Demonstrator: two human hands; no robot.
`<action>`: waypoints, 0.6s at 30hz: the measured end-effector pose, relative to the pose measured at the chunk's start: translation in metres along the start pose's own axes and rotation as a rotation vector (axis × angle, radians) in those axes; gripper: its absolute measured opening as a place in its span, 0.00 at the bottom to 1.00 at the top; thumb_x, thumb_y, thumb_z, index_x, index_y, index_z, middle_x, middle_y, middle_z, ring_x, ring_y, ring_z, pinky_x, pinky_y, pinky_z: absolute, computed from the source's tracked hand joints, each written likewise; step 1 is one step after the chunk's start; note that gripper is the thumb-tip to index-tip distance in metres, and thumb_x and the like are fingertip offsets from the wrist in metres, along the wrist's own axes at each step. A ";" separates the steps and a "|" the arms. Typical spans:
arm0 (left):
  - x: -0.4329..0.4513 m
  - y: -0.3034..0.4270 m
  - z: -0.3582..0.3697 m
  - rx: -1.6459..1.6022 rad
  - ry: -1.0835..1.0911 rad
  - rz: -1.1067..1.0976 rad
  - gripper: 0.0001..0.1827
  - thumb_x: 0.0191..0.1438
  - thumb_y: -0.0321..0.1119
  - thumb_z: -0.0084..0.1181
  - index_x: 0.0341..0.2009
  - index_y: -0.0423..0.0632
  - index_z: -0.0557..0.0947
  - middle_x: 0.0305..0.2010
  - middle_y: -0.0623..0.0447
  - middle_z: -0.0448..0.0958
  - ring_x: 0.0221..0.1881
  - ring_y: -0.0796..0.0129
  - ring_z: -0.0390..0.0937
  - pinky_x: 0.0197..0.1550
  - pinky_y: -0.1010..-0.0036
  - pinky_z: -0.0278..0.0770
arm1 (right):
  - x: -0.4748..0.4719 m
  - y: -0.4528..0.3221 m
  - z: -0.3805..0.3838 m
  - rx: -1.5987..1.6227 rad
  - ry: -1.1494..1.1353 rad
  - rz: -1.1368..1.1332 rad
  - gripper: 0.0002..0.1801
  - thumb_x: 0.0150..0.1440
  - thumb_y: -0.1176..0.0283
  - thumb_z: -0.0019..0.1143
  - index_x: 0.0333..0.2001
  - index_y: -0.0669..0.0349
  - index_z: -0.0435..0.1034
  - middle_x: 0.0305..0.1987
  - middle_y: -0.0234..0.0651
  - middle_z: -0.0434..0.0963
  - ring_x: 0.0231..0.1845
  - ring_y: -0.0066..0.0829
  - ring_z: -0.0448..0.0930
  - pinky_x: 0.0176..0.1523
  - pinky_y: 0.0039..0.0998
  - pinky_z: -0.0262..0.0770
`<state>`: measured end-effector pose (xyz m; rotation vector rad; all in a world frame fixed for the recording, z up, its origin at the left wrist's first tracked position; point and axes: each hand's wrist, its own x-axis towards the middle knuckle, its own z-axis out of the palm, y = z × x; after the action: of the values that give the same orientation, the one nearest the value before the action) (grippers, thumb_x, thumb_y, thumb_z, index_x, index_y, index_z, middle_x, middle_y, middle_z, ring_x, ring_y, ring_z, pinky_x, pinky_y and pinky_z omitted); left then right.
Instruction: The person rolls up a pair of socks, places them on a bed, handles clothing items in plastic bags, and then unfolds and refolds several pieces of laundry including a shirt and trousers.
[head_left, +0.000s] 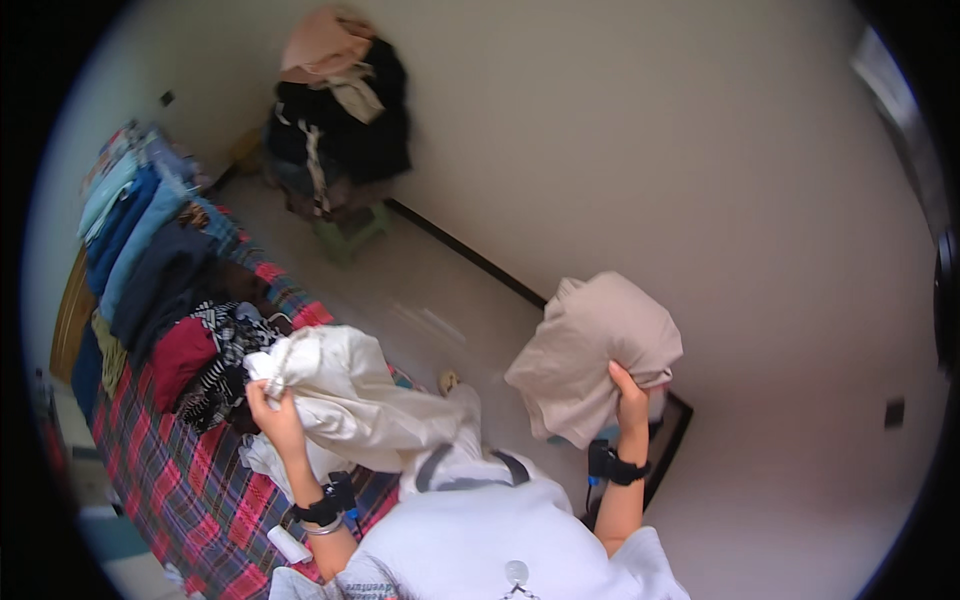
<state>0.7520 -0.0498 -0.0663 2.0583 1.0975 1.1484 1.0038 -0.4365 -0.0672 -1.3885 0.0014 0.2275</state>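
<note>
My left hand (279, 420) grips the gathered edge of a white cloth garment (345, 390), which hangs in loose folds over the bed's edge toward my lap. Off to the right, my right hand (631, 397) holds a folded beige cloth item (600, 345) up in front of the wall, thumb on top and the other fingers hidden beneath it. The two pieces are well apart. Another crumpled white cloth (270, 461) lies on the bed below my left forearm.
A plaid sheet (142, 457) covers the bed on my left. Along it lie folded blue trousers (142, 232), a dark red garment (182, 364) and black-and-white patterned clothes (214, 390). A clothes pile (337, 127) rests on a green stool (352, 232) by the wall. A white roll (289, 544) is near my left elbow.
</note>
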 end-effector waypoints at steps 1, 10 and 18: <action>0.008 -0.014 0.007 0.020 0.047 -0.013 0.11 0.36 0.18 0.51 0.27 0.39 0.65 0.26 0.47 0.61 0.30 0.59 0.62 0.37 0.73 0.63 | 0.021 0.003 0.013 -0.026 -0.049 0.035 0.25 0.46 0.76 0.56 0.49 0.71 0.61 0.50 0.35 0.68 0.50 0.27 0.67 0.54 0.24 0.59; 0.061 -0.057 0.067 0.135 0.138 -0.293 0.10 0.34 0.16 0.46 0.26 0.37 0.65 0.30 0.43 0.63 0.34 0.49 0.64 0.41 0.67 0.63 | 0.192 -0.025 0.169 -0.216 -0.290 0.035 0.26 0.44 0.74 0.55 0.49 0.70 0.62 0.48 0.36 0.69 0.48 0.28 0.68 0.53 0.25 0.61; 0.020 -0.062 0.035 0.380 0.384 -0.518 0.10 0.35 0.16 0.44 0.27 0.37 0.64 0.27 0.43 0.61 0.33 0.49 0.63 0.40 0.66 0.63 | 0.331 -0.039 0.339 -0.371 -0.628 -0.122 0.25 0.44 0.73 0.54 0.47 0.72 0.63 0.46 0.36 0.70 0.46 0.27 0.69 0.51 0.25 0.63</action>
<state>0.7646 -0.0024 -0.1218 1.6683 2.0252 1.1447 1.2886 -0.0606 -0.0115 -1.6253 -0.6731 0.5748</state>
